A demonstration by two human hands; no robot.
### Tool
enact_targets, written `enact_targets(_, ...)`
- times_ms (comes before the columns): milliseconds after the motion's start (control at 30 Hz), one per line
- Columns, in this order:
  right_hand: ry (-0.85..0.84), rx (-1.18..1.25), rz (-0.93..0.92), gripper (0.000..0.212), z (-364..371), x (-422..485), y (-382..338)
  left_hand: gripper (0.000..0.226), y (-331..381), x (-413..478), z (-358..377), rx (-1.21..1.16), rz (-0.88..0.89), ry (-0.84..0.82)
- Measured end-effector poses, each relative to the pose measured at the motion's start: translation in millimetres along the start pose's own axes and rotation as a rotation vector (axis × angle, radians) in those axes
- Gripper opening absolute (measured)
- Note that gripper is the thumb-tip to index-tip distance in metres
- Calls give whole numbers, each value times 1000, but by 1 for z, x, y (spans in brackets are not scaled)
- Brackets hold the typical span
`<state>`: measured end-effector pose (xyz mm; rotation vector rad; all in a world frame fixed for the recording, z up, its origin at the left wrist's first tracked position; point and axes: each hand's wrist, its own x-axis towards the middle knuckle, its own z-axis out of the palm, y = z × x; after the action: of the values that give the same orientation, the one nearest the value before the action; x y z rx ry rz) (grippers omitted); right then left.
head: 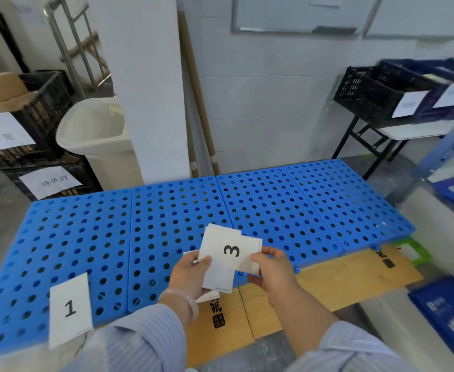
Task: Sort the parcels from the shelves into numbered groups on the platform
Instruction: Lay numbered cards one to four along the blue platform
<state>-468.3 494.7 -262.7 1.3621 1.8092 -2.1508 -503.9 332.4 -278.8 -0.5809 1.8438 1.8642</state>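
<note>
Where the number cards are: one, the "1" card [70,308], lies flat on the near left corner of the platform [287,205]; the rest are held up in both hands over the near edge, about the middle.
Platform: one blue deck full of round holes, made of four panels side by side, long axis left to right.
"1" card: long axis runs near to far, leaning a bit right; the digit reads upright from here.
Stack of cards [219,280]: at least three white sheets fanned out, can't get an exact count; long axis roughly near to far.
"3" card [243,251]: on top, turned crosswise over the stack, digit tipped a little clockwise.
Left hand [191,272]: thumb pressed on the stack's left edge, fingers tucked under, so it's pinching it.
Right hand [274,269]: thumb on the "3" card's right end, fingers curled behind, clamped on that card.
Parcels [451,315]: two blue ones, blurry, on the shelves at the right edge.
Cardboard sheets [328,285]: two brown panels side by side, poking out from the platform's near edge.
Extras: one pale bin [97,135] past the far left corner, two tubes [197,103] leaning on the wall.
</note>
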Motion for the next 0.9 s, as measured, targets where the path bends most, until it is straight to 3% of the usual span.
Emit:
enact_targets(100, -22, -290, -195, 40, -24, 13, -18, 11, 1, 1, 18, 56, 16, -31)
enact_targets(167, -36, -473, -298, 33, -42, 24, -28, 7, -2, 1, 36, 89, 22, -35)
enact_targets(333, -38, -676, -295, 10, -93, 58, -42, 18, -16, 6, 92, 130, 19, 36)
enact_targets(433, -88, -597, -177, 10, -125, 81, -48, 9, -22, 13, 127, 115, 5, 88)
enact_targets(667, -95, -252, 87, 8, -174, 142, -44, 16, -38, 25, 168, 43, -63, 256)
enact_targets(900, -100, -322, 127, 19, -174, 159, -18, 19, -50, 30, 173, 122, -74, 294)
